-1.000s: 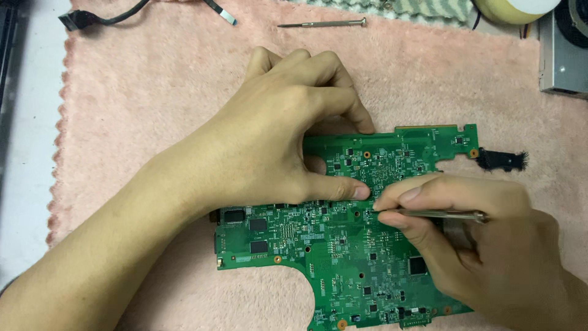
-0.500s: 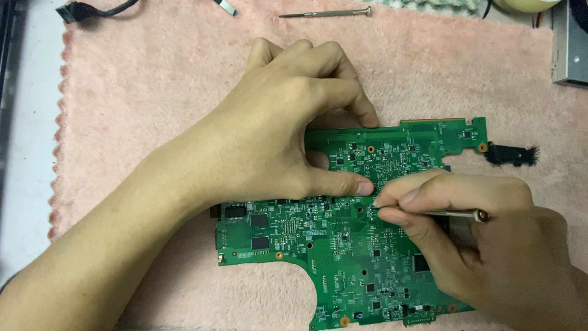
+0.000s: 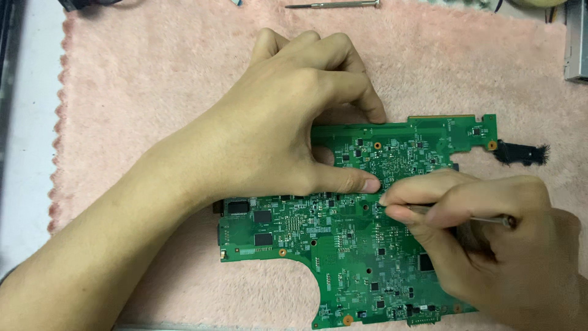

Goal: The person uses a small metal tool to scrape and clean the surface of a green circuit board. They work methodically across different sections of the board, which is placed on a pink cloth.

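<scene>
Pink towel over a pale bench, under even light.

A fluffy pink towel (image 3: 153, 92) with a scalloped edge covers most of the pale bench (image 3: 27, 153), which shows bare along one side. The light is soft and flat, casting only faint shadows. No wall, floor or window is in view.

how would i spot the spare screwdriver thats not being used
Find the pink towel under the green circuit board. Follow its top edge, above the left hand. The screwdriver lies flat there, thin and metallic, touched by neither hand.
</scene>
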